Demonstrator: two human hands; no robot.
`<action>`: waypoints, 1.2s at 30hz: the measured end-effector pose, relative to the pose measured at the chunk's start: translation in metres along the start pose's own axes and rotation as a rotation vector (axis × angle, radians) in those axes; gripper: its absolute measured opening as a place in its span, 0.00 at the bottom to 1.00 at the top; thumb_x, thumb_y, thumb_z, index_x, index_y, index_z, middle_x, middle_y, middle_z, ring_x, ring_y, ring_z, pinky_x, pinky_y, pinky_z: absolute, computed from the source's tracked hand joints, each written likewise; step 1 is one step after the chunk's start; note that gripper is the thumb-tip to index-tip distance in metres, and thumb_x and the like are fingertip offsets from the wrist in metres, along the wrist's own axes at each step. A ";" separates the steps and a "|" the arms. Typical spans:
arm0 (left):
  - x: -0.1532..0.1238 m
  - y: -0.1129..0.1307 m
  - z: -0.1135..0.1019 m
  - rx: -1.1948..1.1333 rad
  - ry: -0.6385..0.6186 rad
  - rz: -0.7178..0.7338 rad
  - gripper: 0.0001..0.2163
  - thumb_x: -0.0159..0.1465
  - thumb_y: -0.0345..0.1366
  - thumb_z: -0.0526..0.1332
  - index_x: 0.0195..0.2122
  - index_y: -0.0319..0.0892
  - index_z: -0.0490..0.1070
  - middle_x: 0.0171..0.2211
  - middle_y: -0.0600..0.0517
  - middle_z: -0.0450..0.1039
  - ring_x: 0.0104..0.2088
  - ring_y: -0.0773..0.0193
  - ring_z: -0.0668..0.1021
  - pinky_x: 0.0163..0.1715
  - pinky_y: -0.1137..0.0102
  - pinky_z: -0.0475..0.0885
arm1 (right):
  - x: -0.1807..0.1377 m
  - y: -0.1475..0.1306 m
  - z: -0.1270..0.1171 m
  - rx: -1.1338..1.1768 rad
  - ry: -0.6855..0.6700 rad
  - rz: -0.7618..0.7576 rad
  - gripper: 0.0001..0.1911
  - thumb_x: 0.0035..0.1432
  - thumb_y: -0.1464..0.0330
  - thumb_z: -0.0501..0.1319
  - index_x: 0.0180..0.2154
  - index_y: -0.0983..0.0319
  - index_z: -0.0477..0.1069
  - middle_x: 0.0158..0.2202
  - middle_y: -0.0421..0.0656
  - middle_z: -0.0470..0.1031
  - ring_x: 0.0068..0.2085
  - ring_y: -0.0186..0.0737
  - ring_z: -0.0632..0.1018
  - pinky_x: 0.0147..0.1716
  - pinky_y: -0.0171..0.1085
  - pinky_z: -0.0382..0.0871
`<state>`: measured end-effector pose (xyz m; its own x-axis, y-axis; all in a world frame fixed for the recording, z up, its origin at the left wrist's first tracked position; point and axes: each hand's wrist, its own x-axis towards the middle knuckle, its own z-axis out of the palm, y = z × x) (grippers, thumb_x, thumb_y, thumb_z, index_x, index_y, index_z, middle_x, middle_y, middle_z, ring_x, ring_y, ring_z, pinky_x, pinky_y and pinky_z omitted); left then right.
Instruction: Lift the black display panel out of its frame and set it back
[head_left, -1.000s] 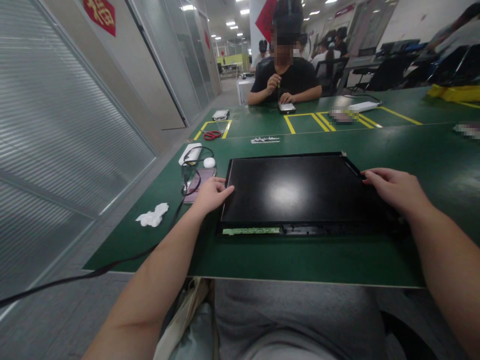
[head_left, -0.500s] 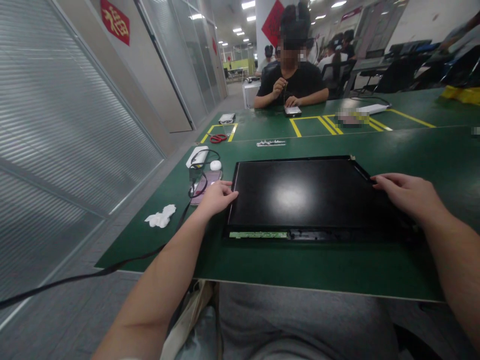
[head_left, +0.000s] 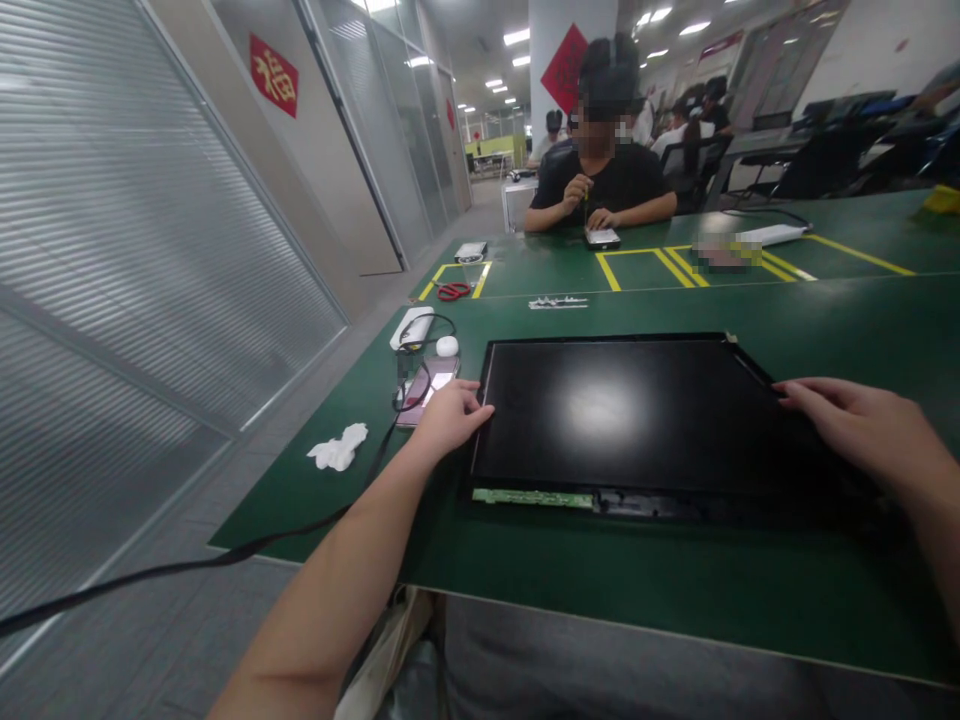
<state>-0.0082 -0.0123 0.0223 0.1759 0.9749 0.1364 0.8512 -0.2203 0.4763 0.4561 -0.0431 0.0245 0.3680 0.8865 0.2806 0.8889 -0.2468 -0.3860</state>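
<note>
A big flat black screen (head_left: 637, 415) lies face up on the green desk (head_left: 660, 605), right in front of the person. The left hand (head_left: 454, 418) pinches its left edge, with the thumb on top. The right hand (head_left: 855, 415) pinches the other side, near the far corner. Along the near edge I see a thin green strip (head_left: 532, 498) (it looks a bit like a ruler). A purple phone (head_left: 444, 374) lies just past the left hand, and a crumpled white tissue (head_left: 339, 447) sits nearer the desk's left edge.
</note>
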 end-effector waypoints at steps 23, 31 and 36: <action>-0.013 0.014 0.005 0.236 -0.038 0.050 0.10 0.68 0.35 0.57 0.31 0.41 0.73 0.58 0.39 0.69 0.53 0.50 0.78 0.54 0.59 0.73 | -0.004 -0.017 -0.009 0.047 -0.068 0.183 0.19 0.31 0.46 0.45 0.23 0.45 0.66 0.27 0.45 0.72 0.32 0.55 0.71 0.26 0.50 0.61; -0.014 0.015 0.005 0.230 -0.028 0.066 0.10 0.68 0.35 0.56 0.31 0.41 0.73 0.59 0.36 0.68 0.53 0.46 0.78 0.53 0.55 0.73 | -0.005 -0.017 -0.010 0.055 -0.054 0.152 0.18 0.34 0.47 0.45 0.24 0.44 0.66 0.28 0.43 0.73 0.33 0.54 0.72 0.26 0.49 0.61; -0.014 0.017 0.004 0.257 -0.048 0.061 0.10 0.68 0.35 0.55 0.32 0.40 0.73 0.60 0.36 0.67 0.54 0.46 0.77 0.53 0.56 0.73 | -0.006 -0.018 -0.010 0.063 -0.053 0.147 0.19 0.34 0.47 0.45 0.24 0.46 0.67 0.28 0.44 0.73 0.32 0.53 0.72 0.28 0.49 0.61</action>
<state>0.0055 -0.0297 0.0248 0.2491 0.9618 0.1138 0.9347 -0.2695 0.2316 0.4409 -0.0480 0.0387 0.4765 0.8624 0.1710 0.8070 -0.3518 -0.4743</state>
